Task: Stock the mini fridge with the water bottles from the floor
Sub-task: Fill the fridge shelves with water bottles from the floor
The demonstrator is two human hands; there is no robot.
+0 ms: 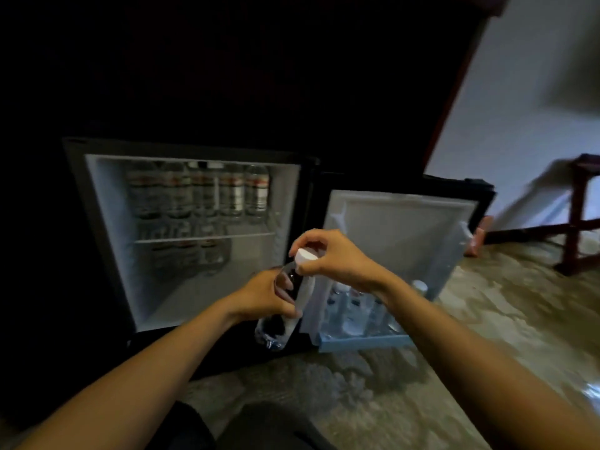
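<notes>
Gripping water bottle (276, 332) mid-body with left hand (263, 297) (right hand (337, 258) seemingly pinching cap (306, 256)).

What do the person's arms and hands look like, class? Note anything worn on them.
The left arm and right arm are bare as far as the picture shows: no sleeves. The left hand and right hand wear no gloves, and no watch, bracelet or ring shows, though the picture is dim.

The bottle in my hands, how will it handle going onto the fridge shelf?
The bottle looks like thin clear plastic, so it probably dents under a firm squeeze. It's tall and narrow, so likely tippy upright. Round body: laid flat, it may roll.
</notes>
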